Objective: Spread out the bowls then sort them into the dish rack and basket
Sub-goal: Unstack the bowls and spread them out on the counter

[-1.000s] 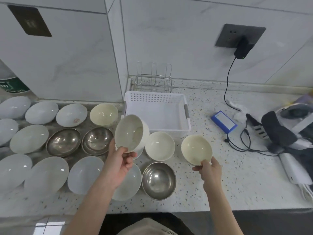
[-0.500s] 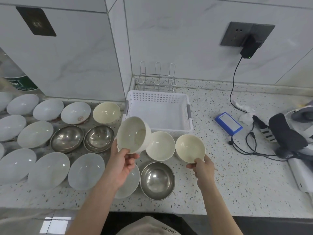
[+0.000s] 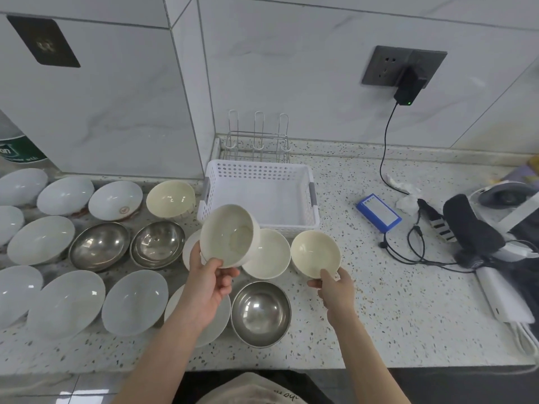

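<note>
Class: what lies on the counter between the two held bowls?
In the head view, a cream bowl lies between the left bowl and the right bowl.

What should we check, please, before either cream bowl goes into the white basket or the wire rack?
1. Left hand grips the tilted white ceramic bowl: ok.
2. Right hand pinches the rim of the small cream ceramic bowl: ok.
3. White perforated plastic basket holds nothing: ok.
4. Wire dish rack has free slots: ok.
5. Small cream bowl lifted off the speckled counter: cannot tell.
6. Bowls spread singly: not ok, one steel bowl looks nested in another.
</note>
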A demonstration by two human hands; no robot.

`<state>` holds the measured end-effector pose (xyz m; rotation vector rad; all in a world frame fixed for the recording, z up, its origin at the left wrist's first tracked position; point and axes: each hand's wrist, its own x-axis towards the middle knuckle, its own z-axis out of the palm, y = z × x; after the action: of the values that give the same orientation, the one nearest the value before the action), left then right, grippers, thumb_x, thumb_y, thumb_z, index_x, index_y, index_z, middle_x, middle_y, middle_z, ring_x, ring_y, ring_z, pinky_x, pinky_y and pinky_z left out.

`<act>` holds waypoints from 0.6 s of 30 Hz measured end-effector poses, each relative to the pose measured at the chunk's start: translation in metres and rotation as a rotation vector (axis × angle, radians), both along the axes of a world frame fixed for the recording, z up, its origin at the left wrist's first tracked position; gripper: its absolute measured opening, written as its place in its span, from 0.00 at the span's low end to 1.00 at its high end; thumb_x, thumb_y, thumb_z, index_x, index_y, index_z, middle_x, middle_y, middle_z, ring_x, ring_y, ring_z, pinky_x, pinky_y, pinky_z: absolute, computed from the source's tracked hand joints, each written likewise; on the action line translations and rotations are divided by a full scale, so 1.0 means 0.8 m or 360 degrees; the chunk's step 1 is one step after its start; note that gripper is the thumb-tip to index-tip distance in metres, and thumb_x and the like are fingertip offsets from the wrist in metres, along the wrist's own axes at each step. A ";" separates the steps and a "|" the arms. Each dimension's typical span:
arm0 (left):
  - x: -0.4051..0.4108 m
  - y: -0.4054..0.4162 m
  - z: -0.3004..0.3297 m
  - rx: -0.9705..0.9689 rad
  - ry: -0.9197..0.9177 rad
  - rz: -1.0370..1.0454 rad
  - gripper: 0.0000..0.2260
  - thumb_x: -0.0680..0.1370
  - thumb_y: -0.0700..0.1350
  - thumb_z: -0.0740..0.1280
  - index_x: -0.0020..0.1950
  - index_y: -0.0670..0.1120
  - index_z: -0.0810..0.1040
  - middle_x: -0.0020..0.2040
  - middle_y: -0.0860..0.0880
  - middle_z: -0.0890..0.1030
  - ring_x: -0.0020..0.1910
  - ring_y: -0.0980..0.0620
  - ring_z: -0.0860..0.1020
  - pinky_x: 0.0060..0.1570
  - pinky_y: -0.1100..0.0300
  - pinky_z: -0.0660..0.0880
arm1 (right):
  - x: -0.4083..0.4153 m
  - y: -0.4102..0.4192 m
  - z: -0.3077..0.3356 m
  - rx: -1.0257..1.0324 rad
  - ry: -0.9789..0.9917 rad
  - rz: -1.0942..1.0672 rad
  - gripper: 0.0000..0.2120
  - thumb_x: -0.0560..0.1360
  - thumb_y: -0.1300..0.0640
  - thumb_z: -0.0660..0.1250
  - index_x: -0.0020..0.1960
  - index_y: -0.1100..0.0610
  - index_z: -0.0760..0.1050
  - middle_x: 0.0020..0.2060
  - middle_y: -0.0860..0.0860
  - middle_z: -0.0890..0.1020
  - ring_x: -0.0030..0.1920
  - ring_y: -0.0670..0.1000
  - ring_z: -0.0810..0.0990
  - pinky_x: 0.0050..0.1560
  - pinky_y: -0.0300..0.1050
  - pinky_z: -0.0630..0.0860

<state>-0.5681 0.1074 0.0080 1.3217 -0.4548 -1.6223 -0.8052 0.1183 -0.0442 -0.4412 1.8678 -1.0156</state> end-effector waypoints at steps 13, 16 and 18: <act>-0.042 0.006 0.012 -0.0144 -0.0329 -0.0594 0.22 0.80 0.34 0.56 0.62 0.61 0.69 0.30 0.42 0.81 0.21 0.54 0.70 0.19 0.64 0.62 | 0.000 0.045 0.050 -0.0481 0.0139 0.0066 0.13 0.80 0.44 0.59 0.52 0.48 0.80 0.29 0.55 0.83 0.23 0.43 0.68 0.34 0.43 0.71; -0.069 0.012 0.010 -0.0104 -0.0404 -0.0788 0.23 0.80 0.36 0.57 0.64 0.64 0.66 0.30 0.42 0.82 0.21 0.53 0.70 0.19 0.63 0.62 | -0.009 0.056 0.053 -0.0435 0.0155 0.0068 0.18 0.80 0.41 0.56 0.51 0.50 0.80 0.31 0.57 0.84 0.22 0.42 0.67 0.33 0.42 0.68; -0.088 0.016 0.007 -0.0088 -0.0441 -0.0901 0.24 0.79 0.36 0.57 0.65 0.65 0.64 0.30 0.42 0.82 0.22 0.54 0.70 0.20 0.63 0.63 | -0.018 0.065 0.050 -0.0405 0.0137 0.0036 0.20 0.80 0.39 0.54 0.50 0.51 0.80 0.31 0.58 0.84 0.21 0.43 0.65 0.31 0.41 0.66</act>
<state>-0.6387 0.1200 0.0133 1.4639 -1.1144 -1.8589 -0.8194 0.1700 -0.0040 -0.6634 1.8108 -1.2419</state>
